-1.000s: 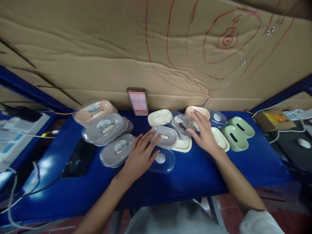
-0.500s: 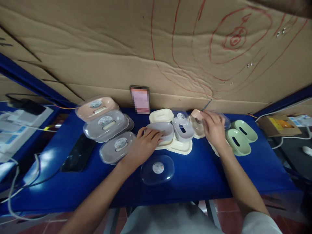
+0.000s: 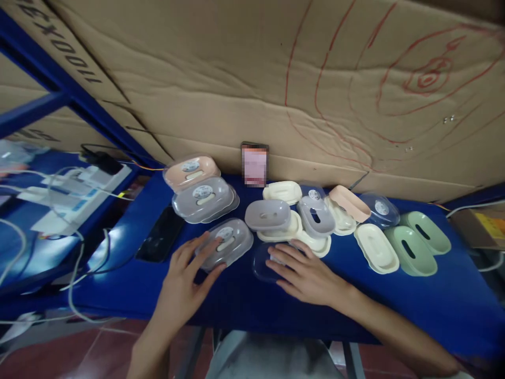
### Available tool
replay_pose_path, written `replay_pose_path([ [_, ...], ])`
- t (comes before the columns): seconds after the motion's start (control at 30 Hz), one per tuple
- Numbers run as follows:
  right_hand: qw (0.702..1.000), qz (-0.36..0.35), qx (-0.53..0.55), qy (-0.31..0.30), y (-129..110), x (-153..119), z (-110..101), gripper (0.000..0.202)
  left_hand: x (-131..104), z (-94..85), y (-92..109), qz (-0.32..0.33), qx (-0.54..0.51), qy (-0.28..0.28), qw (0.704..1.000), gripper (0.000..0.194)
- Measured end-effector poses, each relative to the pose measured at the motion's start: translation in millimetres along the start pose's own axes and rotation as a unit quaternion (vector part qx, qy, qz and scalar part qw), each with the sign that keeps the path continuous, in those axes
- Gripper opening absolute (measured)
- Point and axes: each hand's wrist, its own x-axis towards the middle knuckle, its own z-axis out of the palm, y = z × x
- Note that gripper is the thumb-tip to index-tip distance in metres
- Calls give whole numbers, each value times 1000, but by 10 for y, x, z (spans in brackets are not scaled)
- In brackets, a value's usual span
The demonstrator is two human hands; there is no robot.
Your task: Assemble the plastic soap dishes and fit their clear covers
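Note:
My left hand (image 3: 187,276) reaches over the left end of a grey soap box (image 3: 231,245) under a clear lid with a round label. Its fingers are apart, thumb near the front edge; whether it presses on the lid I cannot tell. Fingers spread, my right hand (image 3: 305,273) lies over a loose clear lid (image 3: 260,263), covering most of it. Just behind are a grey box base (image 3: 268,216) on cream inserts (image 3: 317,243), and another grey base (image 3: 315,218) with a slot. A peach base (image 3: 349,204) leans on a cream insert (image 3: 340,218).
Lidded grey (image 3: 203,199) and peach (image 3: 191,171) boxes stand at back left beside a black phone (image 3: 160,234). Green bases (image 3: 416,252), a cream insert (image 3: 376,247) and a clear lid (image 3: 381,209) lie right. A phone (image 3: 254,166) leans against the cardboard wall (image 3: 197,79).
My left hand has left the grey base in the middle and moved to the lidded grey box. My right hand has let go of the peach base and come left over the clear lid. The view has shifted left.

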Motion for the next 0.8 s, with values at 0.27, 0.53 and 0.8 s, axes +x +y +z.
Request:
replay_pose_path([
  [0.27,992,58,89,-62,305,601,-85,76,79,222,335,36,-127,-34,991,52],
  [0.53,988,91,128,-1,530,504,-403,59,-76,501,387,-56,-179,-14,982,82],
  [0.8,978,191,-16,79,874,344,-632,49,185,556,491,87,-62,-77,991,45],
])
